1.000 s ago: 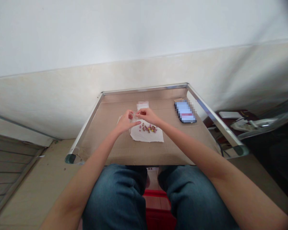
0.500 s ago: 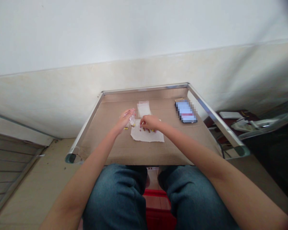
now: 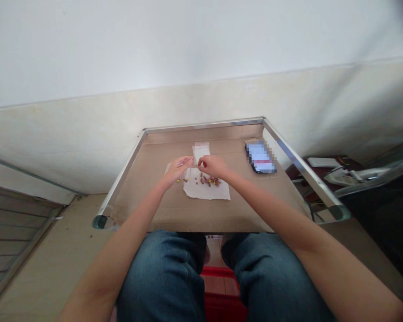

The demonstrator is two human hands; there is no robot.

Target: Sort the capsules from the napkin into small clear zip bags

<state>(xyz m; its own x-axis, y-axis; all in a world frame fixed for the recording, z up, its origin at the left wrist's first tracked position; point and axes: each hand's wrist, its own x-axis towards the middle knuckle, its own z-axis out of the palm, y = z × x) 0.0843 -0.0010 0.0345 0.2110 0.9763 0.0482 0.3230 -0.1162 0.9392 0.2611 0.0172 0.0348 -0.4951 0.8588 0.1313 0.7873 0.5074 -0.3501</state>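
Observation:
My left hand (image 3: pixel 178 171) is closed on a small clear plastic bag with a pinkish edge, mostly hidden by the fingers. A few yellow pills (image 3: pixel 177 180) show just below that hand. My right hand (image 3: pixel 211 165) is raised over the back of a white paper sheet (image 3: pixel 204 192), fingertips pinched together and close to the bag; anything between them is too small to make out. On the sheet lie several small pills (image 3: pixel 212 180), brown, pink and yellow, most of them gathered toward the right. Behind my right hand rests a stack of clear bags (image 3: pixel 200 149).
The cardboard-covered table (image 3: pixel 147 210) has a metal rim (image 3: pixel 204 124) on its sides and back. A phone (image 3: pixel 260 156) with a blurred screen lies at the back right. Beyond the right rim stand more items on a dark surface, and a red object (image 3: pixel 223 306) is below my knees.
My right hand has lifted away from the pills toward the back, uncovering more of them. My left hand has turned slightly and shifted a little right with the bag.

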